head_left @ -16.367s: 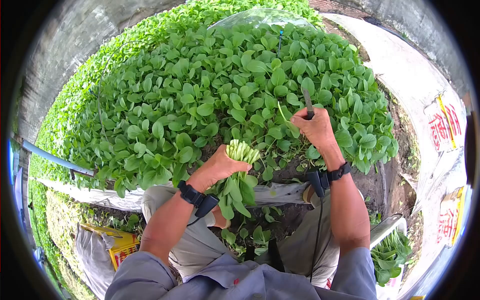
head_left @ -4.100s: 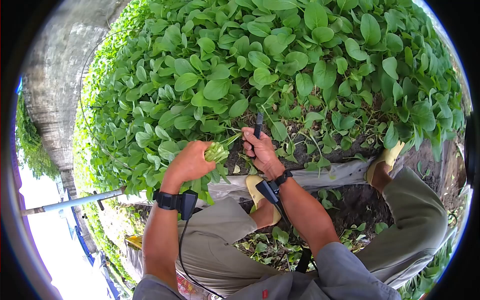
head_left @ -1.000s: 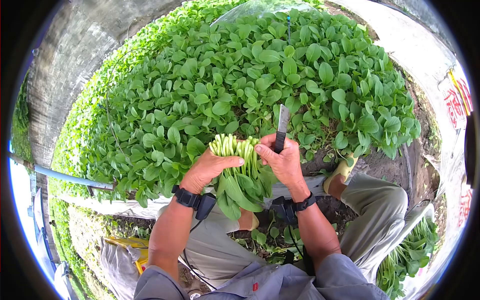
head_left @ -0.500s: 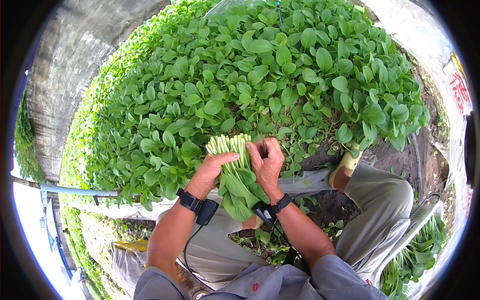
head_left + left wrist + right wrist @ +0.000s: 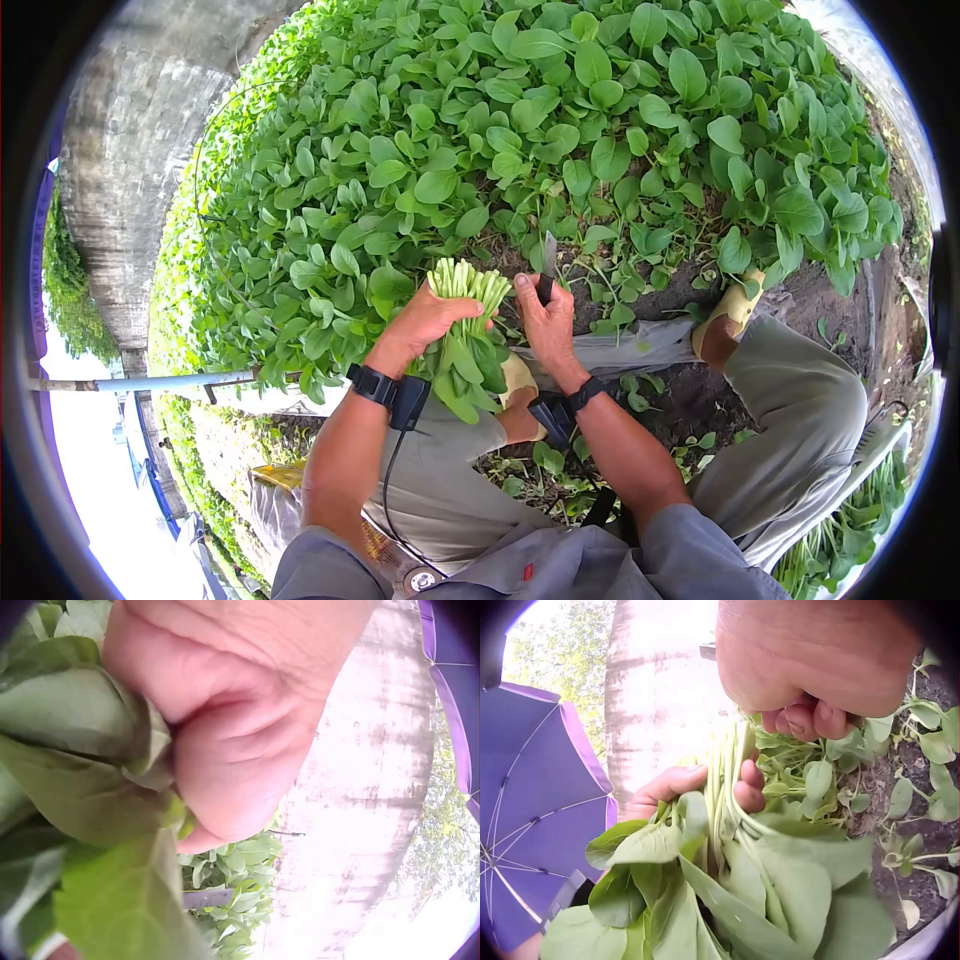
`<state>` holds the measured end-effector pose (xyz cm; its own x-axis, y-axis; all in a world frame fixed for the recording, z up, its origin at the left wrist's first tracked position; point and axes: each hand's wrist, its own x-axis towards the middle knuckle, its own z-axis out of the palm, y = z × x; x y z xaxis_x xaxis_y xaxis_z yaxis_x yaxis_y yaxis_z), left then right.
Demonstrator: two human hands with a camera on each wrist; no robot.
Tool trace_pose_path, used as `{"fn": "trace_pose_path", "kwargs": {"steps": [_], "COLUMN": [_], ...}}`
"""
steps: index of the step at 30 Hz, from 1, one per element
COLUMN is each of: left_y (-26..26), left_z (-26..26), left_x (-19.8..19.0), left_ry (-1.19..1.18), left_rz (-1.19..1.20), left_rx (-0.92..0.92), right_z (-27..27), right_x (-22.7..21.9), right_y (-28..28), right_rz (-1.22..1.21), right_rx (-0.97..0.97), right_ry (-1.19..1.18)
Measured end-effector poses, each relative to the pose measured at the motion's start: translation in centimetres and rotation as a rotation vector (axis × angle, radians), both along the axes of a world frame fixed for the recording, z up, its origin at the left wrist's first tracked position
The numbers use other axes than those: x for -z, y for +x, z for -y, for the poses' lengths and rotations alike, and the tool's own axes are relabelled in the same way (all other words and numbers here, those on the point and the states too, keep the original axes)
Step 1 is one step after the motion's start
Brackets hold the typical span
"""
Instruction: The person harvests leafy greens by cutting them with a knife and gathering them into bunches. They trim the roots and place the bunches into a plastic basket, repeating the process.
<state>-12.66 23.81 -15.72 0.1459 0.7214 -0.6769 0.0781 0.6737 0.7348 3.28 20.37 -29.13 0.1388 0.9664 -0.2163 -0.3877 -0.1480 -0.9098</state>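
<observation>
Bunch of cut greens [image 5: 468, 320] at frame centre, clamped by left hand [image 5: 425, 320], fingers curled round stems, cut ends up, seemingly to align them. Knife [image 5: 547, 268] gripped in right hand [image 5: 545, 325], blade upward, kept clear of leaves.

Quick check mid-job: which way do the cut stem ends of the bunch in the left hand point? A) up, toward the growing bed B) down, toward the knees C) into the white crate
A: in the head view the left hand grips the bunch with pale stem ends up and leaves hanging down.
</observation>
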Motion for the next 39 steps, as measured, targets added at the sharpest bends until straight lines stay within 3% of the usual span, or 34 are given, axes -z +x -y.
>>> {"fn": "trace_pose_path", "kwargs": {"steps": [2,3,5,6,7,9,11,13,15,20,22,27,31,35,37,38,39], "left_y": [-2.2,-1.1,-2.7,-3.4,-3.8,-6.2,-7.5,-8.2,-9.3,-12.3,-11.8,-12.9,-13.5,-13.4,-12.4,-11.8,-11.2], "left_z": [-1.6,-1.7,-1.0,-0.9,-1.5,-1.0,-0.6,-0.5,-0.1,0.7,1.2,1.7,2.1,2.1,2.0,2.7,2.9], "left_x": [1.8,0.5,1.6,1.7,1.3,3.2,4.1,4.4,5.0,7.0,6.8,7.5,7.3,5.8,3.7,2.7,2.0], "left_ry": [0.178,0.156,0.187,0.232,0.11,0.132,0.151,-0.018,-0.004,-0.054,-0.053,-0.041,-0.01,-0.013,-0.024,-0.029,-0.031], "left_rz": [-0.77,-0.983,-1.043,-1.103,-1.046,-1.114,-1.181,-1.241,-1.28,-1.251,-1.313,-1.315,-1.292,-1.26,-1.1,-1.088,-1.004], "left_rx": [0.718,0.784,0.712,0.63,0.624,0.624,0.622,0.614,0.573,0.577,0.489,0.506,0.47,0.489,0.485,0.488,0.444], "right_z": [0.0,0.6,1.6,2.0,2.3,2.5,2.7,2.1,0.9,-2.3,-3.6,-5.7,-4.8,-0.7,0.2,1.1,1.4], "right_x": [2.1,3.9,7.8,8.1,8.5,9.6,11.2,10.3,9.6,8.5,8.4,9.5,11.3,13.0,12.8,12.4,12.0], "right_y": [0.7,0.1,-1.4,-1.6,-1.9,-2.9,-4.7,-5.2,-6.0,-8.3,-9.1,-11.8,-12.7,-8.2,-5.7,-5.1,-4.9], "right_rz": [0.361,0.354,0.653,0.65,0.636,0.615,0.632,0.602,0.57,0.58,0.734,0.784,0.753,0.782,0.268,0.274,-0.096], "right_rx": [-0.211,-0.216,-0.048,-0.053,-0.121,-0.196,-0.259,-0.388,-0.54,-0.565,-0.71,-0.829,-0.911,-0.877,-0.897,-0.9,-0.798], "right_ry": [-0.042,-0.057,0.051,0.044,0.05,0.05,0.235,0.192,0.129,0.189,0.171,0.145,0.203,0.383,-0.148,-0.16,-0.312]}}
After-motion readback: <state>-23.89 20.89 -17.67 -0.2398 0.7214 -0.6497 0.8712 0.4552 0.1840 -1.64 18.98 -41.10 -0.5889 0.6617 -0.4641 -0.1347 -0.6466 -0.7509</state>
